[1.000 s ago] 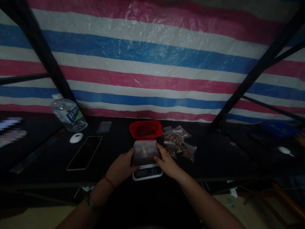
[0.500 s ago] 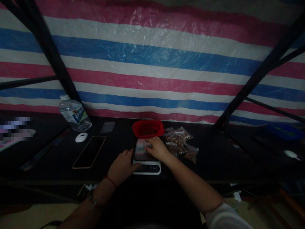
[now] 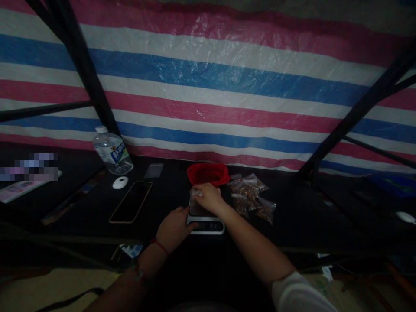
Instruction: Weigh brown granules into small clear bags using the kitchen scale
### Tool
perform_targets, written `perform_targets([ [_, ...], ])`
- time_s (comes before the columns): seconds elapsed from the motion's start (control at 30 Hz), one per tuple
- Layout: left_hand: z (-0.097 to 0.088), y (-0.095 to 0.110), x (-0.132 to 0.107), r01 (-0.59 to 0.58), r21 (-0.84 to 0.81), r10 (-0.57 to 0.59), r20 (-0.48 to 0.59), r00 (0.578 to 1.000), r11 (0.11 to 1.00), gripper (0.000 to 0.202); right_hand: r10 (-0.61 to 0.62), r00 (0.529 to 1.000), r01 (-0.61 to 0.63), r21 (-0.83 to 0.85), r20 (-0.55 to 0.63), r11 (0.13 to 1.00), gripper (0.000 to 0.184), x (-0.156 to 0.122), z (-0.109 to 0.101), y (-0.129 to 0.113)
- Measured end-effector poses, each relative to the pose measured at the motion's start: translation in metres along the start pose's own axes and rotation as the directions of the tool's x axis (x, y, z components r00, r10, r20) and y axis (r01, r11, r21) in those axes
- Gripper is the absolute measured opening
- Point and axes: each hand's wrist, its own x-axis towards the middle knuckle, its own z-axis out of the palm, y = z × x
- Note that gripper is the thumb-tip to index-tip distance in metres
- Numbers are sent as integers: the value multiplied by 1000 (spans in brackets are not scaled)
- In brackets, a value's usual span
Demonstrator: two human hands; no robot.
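Note:
A small digital kitchen scale (image 3: pixel 206 224) sits on the dark table's near edge. My left hand (image 3: pixel 175 225) rests curled against the scale's left front corner. My right hand (image 3: pixel 206 197) lies over the scale's far end with the fingers bent down on the platform; whether it holds anything I cannot make out. Just behind the scale stands a red plastic tub (image 3: pixel 208 173). Several small clear bags of brown pieces (image 3: pixel 251 197) lie to the right of the scale.
A water bottle (image 3: pixel 112 151), a white round object (image 3: pixel 120 182), a phone (image 3: pixel 130 208) and a small clear bag (image 3: pixel 154 170) lie left of the scale. Black frame bars slant at both sides before a striped tarpaulin (image 3: pixel 208 86). The scene is dim.
My right hand has moved from the scale's right side onto its platform and on to its far end. The left hand has stayed at the scale's left side. The view has shifted.

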Motion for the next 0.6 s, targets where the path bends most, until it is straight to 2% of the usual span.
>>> perform_targets([
  [0.13,1,-1,-1,3,13,-3,-5,1000,1000,37,64,986,-45,125,-151,991,37,-8,-23,17],
  [0.2,2,-2,-1,-9,9,9,-6,1000,1000,36,57,993,-49,73,-107,996,38,-23,-35,29],
  [0.3,3,-4,1,-30,-2,30,-13,999,1000,36,71,997,-71,-5,34,997,39,-46,-43,40],
  [0.43,3,-4,3,-31,16,31,-5,999,999,36,87,988,-88,3,131,996,39,-56,-35,34],
  [0.6,4,-3,2,-24,51,24,3,1000,998,37,27,985,-29,10,168,1000,39,-38,-10,9],
])
